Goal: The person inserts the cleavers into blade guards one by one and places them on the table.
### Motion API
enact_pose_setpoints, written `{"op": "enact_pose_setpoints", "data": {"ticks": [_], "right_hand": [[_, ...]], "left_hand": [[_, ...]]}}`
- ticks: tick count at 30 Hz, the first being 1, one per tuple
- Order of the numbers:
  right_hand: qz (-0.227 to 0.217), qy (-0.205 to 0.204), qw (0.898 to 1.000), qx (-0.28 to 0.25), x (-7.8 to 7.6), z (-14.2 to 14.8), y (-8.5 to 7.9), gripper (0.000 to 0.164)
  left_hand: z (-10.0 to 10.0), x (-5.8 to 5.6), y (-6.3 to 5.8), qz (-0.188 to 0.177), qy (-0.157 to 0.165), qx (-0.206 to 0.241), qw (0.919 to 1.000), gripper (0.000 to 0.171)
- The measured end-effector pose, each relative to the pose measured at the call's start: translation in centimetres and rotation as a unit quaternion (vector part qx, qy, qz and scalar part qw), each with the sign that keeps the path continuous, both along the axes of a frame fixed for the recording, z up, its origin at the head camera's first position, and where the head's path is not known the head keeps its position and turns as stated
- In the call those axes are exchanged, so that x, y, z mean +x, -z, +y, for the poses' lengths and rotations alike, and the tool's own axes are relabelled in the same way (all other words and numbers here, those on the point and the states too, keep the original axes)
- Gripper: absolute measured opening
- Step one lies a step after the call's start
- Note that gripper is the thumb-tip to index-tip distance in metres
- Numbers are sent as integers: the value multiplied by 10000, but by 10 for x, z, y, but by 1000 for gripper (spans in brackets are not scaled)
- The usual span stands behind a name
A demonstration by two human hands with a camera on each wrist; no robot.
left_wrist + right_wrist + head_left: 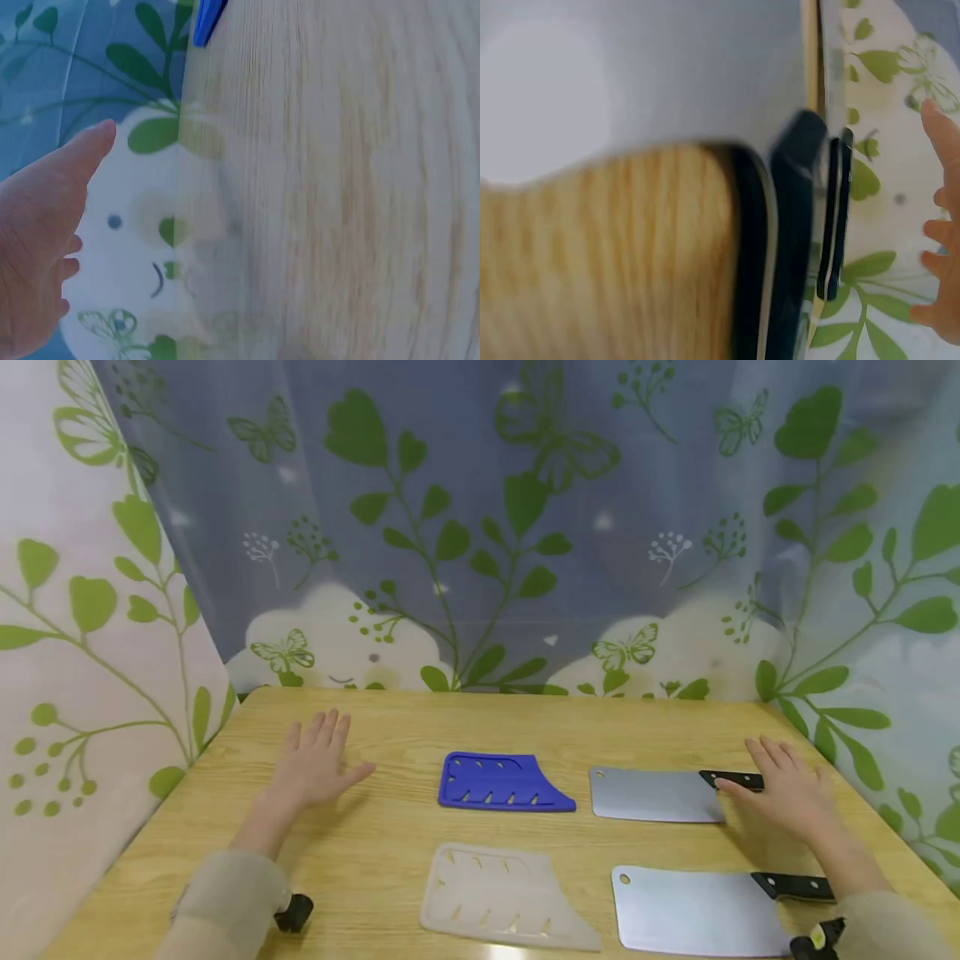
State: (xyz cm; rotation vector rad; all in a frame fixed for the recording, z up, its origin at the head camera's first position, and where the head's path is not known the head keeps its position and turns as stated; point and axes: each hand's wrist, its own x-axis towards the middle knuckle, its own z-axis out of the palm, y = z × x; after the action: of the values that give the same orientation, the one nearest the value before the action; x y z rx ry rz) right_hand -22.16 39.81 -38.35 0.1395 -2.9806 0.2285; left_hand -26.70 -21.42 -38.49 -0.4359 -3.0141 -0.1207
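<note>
Two cleavers lie on the right side of the wooden table, blades to the left: a far cleaver [652, 795] and a near cleaver [697, 914], both with black handles. Left of them lie a blue blade cover [495, 781] and, nearer, a whitish translucent blade cover [491, 893]. My left hand [315, 768], fingers straight and thumb out, is over the table left of the blue cover. With fingers extended, my right hand [791, 789] overlaps the far cleaver's handle in the head view; the right wrist view shows this hand [946, 225] apart from both handles, holding nothing.
A wooden table [375, 718] carries everything, its far edge meeting a blue-grey curtain [465, 527] printed with leaves and butterflies. Patterned cloth [97, 635] also hangs on the left and right sides. Dark devices [294, 912] sit at both wrists, by the pale sleeves.
</note>
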Motion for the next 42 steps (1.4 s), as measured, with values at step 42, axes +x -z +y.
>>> {"op": "enact_pose_setpoints", "data": {"ticks": [42], "right_hand": [[-1705, -2089, 9478, -1704, 70, 68, 32, 25]], "left_hand": [[133, 81, 20, -419, 3430, -991, 9332, 112]]}}
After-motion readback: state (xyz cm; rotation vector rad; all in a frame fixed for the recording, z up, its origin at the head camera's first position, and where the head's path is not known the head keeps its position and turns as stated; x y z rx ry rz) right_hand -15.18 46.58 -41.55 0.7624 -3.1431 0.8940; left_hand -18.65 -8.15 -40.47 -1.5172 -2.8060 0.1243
